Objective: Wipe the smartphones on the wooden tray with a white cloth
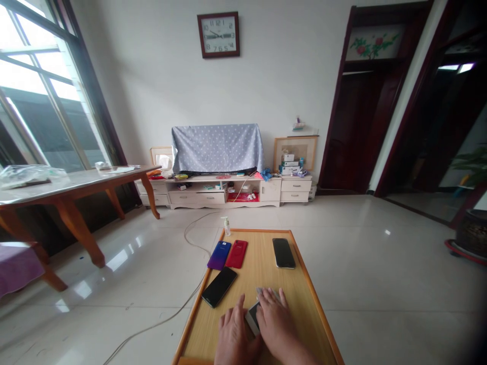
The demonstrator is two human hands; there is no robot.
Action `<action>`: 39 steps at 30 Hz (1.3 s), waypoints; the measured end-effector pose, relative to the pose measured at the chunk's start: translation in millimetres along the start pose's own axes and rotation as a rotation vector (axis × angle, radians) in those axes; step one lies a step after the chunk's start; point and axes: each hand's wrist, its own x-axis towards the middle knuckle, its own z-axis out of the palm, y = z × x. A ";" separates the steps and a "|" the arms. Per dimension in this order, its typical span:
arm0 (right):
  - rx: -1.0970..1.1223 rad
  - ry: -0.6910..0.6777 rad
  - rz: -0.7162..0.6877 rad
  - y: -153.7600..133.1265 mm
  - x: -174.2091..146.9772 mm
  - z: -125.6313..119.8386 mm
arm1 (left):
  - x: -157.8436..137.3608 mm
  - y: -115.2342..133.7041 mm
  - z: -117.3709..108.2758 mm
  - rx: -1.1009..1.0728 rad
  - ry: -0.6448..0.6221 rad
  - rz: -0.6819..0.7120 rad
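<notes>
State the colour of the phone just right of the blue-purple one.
The phone is red; see head view.

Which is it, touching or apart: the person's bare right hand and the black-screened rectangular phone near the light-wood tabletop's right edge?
Apart. The head view shows bare light-wood tabletop between the right hand and the black-screened rectangular phone.

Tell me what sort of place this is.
Most likely a living room in a home: a wall clock hangs above a low, pale cabinet with a patterned blue-grey cloth draped over something on top, and a leafy plant stands at the far right.
</notes>
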 end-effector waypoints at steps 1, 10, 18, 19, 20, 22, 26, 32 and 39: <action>0.017 -0.029 -0.027 -4.5 -1.8 2.9 | -0.1 -0.6 -0.1 -0.002 -0.002 0.001; -0.005 -0.039 0.001 5.7 -2.8 -4.6 | -0.4 -5.3 5.7 -0.020 0.053 0.038; 0.098 -0.243 -0.100 -20.8 -17.5 5.5 | 1.1 -4.4 1.0 -0.010 -0.007 -0.015; 0.095 -0.239 -0.093 -19.8 -18.6 3.8 | 1.3 -4.1 0.7 -0.013 -0.016 -0.026; 0.083 -0.210 -0.075 -16.1 -18.1 1.0 | 1.4 -4.1 0.8 -0.013 -0.019 -0.030; 0.030 -0.111 -0.024 -3.2 -13.3 -5.3 | 1.3 -4.5 2.1 -0.010 -0.006 -0.008; -0.106 0.002 0.052 17.4 -4.6 -4.3 | 1.3 -5.7 4.8 0.023 0.056 0.045; -0.012 -0.037 -0.186 11.3 -24.6 37.8 | 3.2 -3.4 -0.6 0.067 -0.048 -0.023; -0.160 0.134 -0.075 46.2 -24.1 16.0 | 3.3 0.5 -0.9 0.087 0.010 -0.004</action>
